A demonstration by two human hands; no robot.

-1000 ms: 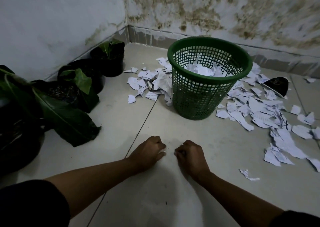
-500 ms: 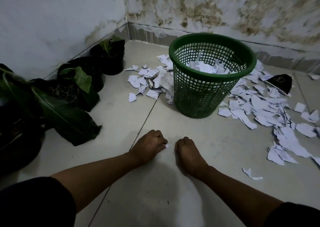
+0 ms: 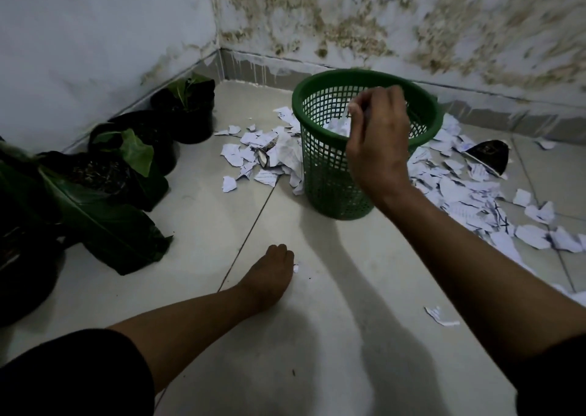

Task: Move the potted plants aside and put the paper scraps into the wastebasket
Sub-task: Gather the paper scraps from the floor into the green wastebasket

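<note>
While half a second before both hands had been down on the floor tiles [image 3: 317,336], I saw the right hand [image 3: 379,149] had risen over the green wastebasket [image 3: 329,174], fingertips pinched together on a small paper scrap [image 3: 344,121]. My left hand [image 3: 269,276] stayed low, curled shut beside a tiny scrap [image 3: 296,268]; potted plants [image 3: 133,162] lined the wall.

Pale tiled floor [image 3: 317,336]; stained, mould-spotted walls [image 3: 396,19] at 12 o'clock; dark triangular object [image 3: 488,155] at 2 o'clock.
</note>
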